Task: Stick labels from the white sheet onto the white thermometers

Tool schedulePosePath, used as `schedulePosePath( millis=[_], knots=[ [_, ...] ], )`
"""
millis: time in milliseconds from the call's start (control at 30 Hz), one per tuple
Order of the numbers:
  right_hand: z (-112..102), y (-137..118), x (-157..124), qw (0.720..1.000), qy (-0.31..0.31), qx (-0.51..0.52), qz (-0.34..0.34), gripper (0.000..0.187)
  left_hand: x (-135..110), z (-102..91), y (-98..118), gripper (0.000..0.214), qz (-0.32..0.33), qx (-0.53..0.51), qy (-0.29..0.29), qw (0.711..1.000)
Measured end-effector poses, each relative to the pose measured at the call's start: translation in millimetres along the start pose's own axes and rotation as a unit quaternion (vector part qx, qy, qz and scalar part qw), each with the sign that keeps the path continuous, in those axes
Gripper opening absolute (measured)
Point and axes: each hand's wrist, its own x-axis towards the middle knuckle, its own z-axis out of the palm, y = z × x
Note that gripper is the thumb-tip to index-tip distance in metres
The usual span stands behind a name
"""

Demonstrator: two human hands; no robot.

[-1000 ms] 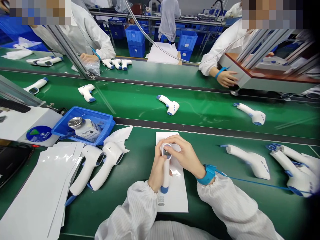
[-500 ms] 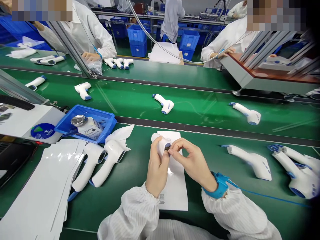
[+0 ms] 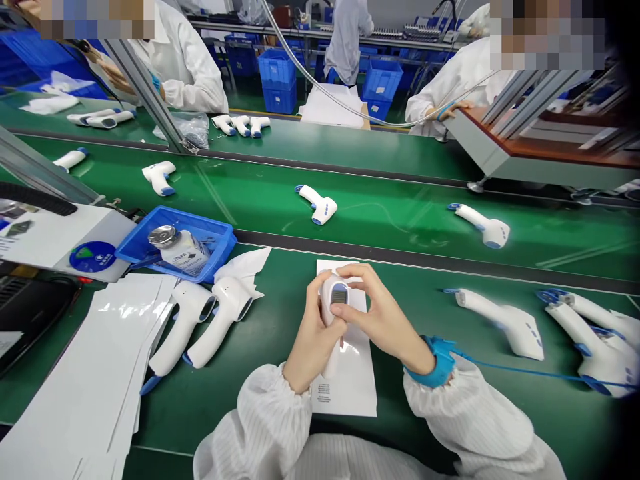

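Both my hands hold a white handheld infrared thermometer [image 3: 333, 313] above a white paper sheet [image 3: 345, 393]. Its dark display panel [image 3: 339, 293] faces up between my hands. My left hand [image 3: 313, 333] wraps its body, and my right hand [image 3: 377, 313] pinches its head from the right. A blue wrist strap [image 3: 440, 363] circles my right wrist. Two more white thermometers [image 3: 220, 323] lie to the left of my left hand, and a heap of others [image 3: 590, 340] lies to the right.
A blue tray [image 3: 175, 243] holds a metal-capped bottle [image 3: 177, 250]. White sheets [image 3: 85, 373] are stacked at left. Thermometers [image 3: 317, 205] ride a green conveyor belt [image 3: 385, 230] beyond my bench. Co-workers in white sit across it.
The thermometer has swung from tilted to more upright, with its display now facing up. My hands have closed around it. The thermometers on the belt have moved left.
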Motion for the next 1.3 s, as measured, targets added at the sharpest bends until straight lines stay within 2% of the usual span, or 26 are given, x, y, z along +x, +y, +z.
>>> schedulePosePath(
  millis=[67,133,200,267,300,367,433,467,500,567,633,733,833,967,1033,1100,1167,1233,1267,1300],
  knots=[
    [3.8,1.2,1.5,0.999,0.006,-0.025,-0.034,0.018,-2.9,2.5,1.3,0.065,0.017,0.010,0.005,1.000],
    [6.6,2.9,2.5,0.997,0.041,-0.022,-0.055,0.003,-5.2,4.5,0.8,0.069,0.021,0.015,0.013,1.000],
    [8.9,4.6,0.4,0.995,0.083,-0.005,-0.049,0.010,-5.9,5.5,0.1,0.071,0.019,0.011,0.021,1.000],
    [11.9,5.8,-6.3,0.994,0.101,0.028,-0.003,0.010,-4.1,5.7,0.7,0.072,0.032,-0.019,0.040,0.999],
    [13.6,6.6,-10.8,0.995,0.081,0.045,0.030,0.009,-2.1,5.5,1.5,0.072,0.042,-0.050,0.052,0.997],
    [16.7,9.8,-17.8,0.994,-0.018,0.057,0.087,0.018,3.5,4.5,3.3,0.072,0.048,-0.118,0.065,0.990],
    [16.3,17.4,-15.0,0.987,-0.121,0.025,0.104,0.027,9.3,2.2,4.1,0.074,0.030,-0.141,0.054,0.988],
    [13.7,23.2,-7.4,0.986,-0.137,-0.010,0.099,0.029,11.6,0.3,3.8,0.075,0.018,-0.124,0.050,0.991],
    [9.2,30.2,5.0,0.986,-0.124,-0.059,0.093,0.030,13.0,-2.0,2.9,0.077,0.008,-0.093,0.049,0.994],
    [-4.5,45.5,42.5,0.976,-0.052,-0.192,0.092,0.031,13.1,-8.0,0.4,0.076,-0.013,-0.023,0.051,0.998],
    [-19.2,57.9,90.8,0.936,0.034,-0.329,0.119,0.035,10.4,-14.7,-2.4,0.065,-0.030,0.023,0.049,0.998],
    [-21.7,64.2,160.6,0.919,0.084,-0.367,0.115,0.046,6.9,-22.0,-4.7,0.040,-0.038,0.042,0.052,0.997],
    [15.0,60.5,207.1,0.927,0.061,-0.342,0.140,0.053,8.2,-23.3,-3.4,0.028,-0.012,0.045,0.086,0.995],
    [82.1,53.4,235.7,0.935,0.028,-0.292,0.198,0.064,9.0,-23.2,0.8,0.025,0.064,0.068,0.128,0.987],
    [96.0,49.1,240.5,0.942,0.020,-0.270,0.196,0.063,4.8,-27.1,4.2,0.027,0.104,0.098,0.164,0.976],
    [90.6,43.7,237.3,0.954,-0.001,-0.249,0.166,0.054,-1.6,-34.6,10.9,0.029,0.152,0.139,0.214,0.955],
    [70.6,36.7,223.6,0.966,-0.037,-0.227,0.114,0.043,-7.3,-45.1,21.9,0.032,0.214,0.196,0.263,0.920],
    [44.8,27.9,198.3,0.972,-0.089,-0.208,0.067,0.036,-8.5,-56.7,35.2,0.045,0.265,0.269,0.294,0.878],
    [32.3,23.4,182.0,0.972,-0.129,-0.194,0.047,0.035,-6.7,-61.7,41.1,0.056,0.270,0.300,0.291,0.867],
    [21.4,19.2,163.9,0.968,-0.177,-0.175,0.030,0.034,-3.4,-65.6,45.6,0.068,0.255,0.312,0.264,0.876]
  ],
)
